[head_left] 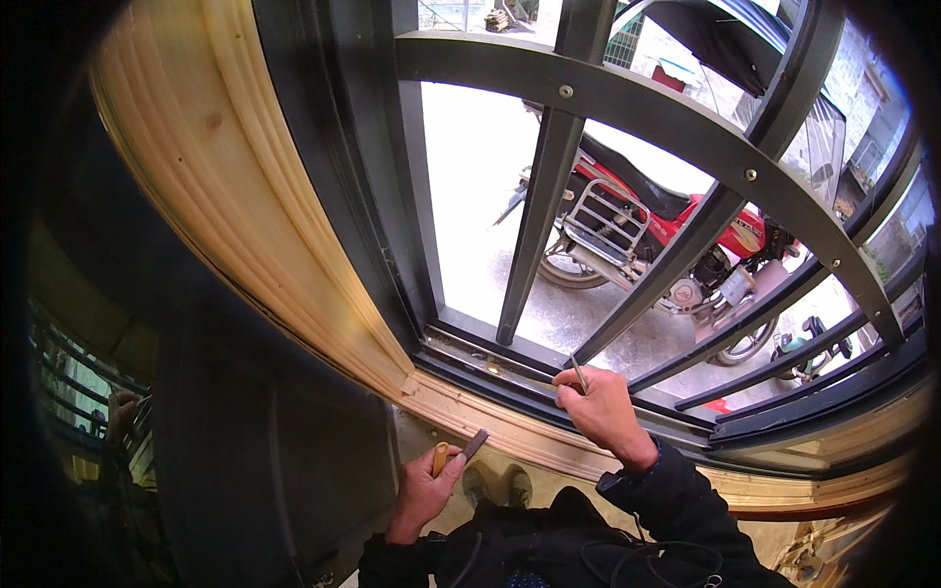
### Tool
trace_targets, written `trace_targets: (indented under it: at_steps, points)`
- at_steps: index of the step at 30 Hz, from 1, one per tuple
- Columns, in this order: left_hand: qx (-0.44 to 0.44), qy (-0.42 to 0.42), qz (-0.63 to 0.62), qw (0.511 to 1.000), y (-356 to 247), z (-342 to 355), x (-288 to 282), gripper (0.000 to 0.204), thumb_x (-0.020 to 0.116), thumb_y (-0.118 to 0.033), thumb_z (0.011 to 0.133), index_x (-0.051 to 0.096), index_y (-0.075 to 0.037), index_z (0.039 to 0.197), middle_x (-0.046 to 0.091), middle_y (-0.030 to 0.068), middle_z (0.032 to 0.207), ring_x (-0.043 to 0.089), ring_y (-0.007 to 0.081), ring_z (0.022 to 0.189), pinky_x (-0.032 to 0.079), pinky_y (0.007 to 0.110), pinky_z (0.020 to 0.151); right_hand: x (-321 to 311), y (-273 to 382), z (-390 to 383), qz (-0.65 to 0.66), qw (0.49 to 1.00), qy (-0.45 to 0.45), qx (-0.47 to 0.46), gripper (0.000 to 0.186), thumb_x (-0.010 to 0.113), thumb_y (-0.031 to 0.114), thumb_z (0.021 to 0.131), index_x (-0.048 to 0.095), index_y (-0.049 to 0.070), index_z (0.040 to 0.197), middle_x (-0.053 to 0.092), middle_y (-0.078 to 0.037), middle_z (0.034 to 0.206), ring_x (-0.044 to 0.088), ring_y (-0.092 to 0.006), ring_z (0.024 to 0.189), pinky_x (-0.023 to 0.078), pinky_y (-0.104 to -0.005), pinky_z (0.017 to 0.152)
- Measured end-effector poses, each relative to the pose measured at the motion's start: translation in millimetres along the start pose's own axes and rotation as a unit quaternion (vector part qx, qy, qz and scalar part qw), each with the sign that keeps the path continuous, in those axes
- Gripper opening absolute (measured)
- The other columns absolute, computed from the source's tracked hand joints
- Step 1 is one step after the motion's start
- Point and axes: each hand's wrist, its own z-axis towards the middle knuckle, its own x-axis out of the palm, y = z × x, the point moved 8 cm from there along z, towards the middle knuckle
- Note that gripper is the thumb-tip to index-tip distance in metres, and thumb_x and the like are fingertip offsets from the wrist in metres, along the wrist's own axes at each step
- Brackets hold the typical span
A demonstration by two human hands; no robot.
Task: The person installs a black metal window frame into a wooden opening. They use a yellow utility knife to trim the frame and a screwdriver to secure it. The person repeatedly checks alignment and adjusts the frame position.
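Note:
At the lower centre my left hand (425,493) is closed round a dark flat bar (475,445) and a short yellow piece (440,458); whether these are one tool I cannot tell. My right hand (605,416) reaches to the lower window track (490,367), its fingers pinched on a thin stick-like tool (579,372). The kind of this tool is too small to tell. Just below the track runs the pale wooden sill (461,410), with my left hand on its near side.
Dark metal bars (537,225) and a curved crosspiece (490,61) stand beyond the track. A wide wooden frame (211,147) rises at the left, above a dark panel (225,461). Outside stands a red motorcycle (676,220). My shoes (518,482) show below the sill.

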Motion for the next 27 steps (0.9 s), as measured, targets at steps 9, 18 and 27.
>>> trace_targets:
  at_steps: [9, 18, 27]
  points:
    - [-0.014, 0.005, -0.020, 1.000, 12, 2, -6, 0.019, 0.070, -0.019, 0.098, 0.071, -0.001, 0.103, 0.058, -0.0017, 0.068, 0.053, 0.0053, 0.064, 0.044, 0.027, 0.057, -24, 17, -5, -0.035, 0.999, -0.011, -0.012, 0.021, 0.062, 0.008, 0.083, 0.076, -0.001, 0.096, 0.073, -0.017, 0.077, 0.071, -0.0229, 0.070, 0.054, -0.0330, 0.067]
    - [-0.021, 0.004, -0.011, 1.000, 15, 1, -14, 0.023, 0.070, -0.021, 0.099, 0.070, 0.000, 0.106, 0.058, -0.0016, 0.068, 0.053, 0.0051, 0.063, 0.043, 0.027, 0.056, 11, 35, 18, -0.014, 0.999, -0.001, -0.044, 0.023, 0.060, 0.008, 0.083, 0.076, 0.000, 0.097, 0.068, -0.023, 0.075, 0.071, -0.0317, 0.067, 0.053, -0.0386, 0.065]
    - [-0.020, -0.003, -0.023, 1.000, 19, 0, -22, 0.022, 0.070, -0.021, 0.099, 0.070, 0.000, 0.105, 0.057, -0.0035, 0.069, 0.051, 0.0046, 0.063, 0.042, 0.026, 0.055, 61, 50, 38, 0.022, 0.997, 0.004, -0.073, 0.020, 0.060, 0.007, 0.084, 0.075, -0.001, 0.095, 0.069, -0.025, 0.081, 0.072, -0.0355, 0.074, 0.056, -0.0398, 0.070]
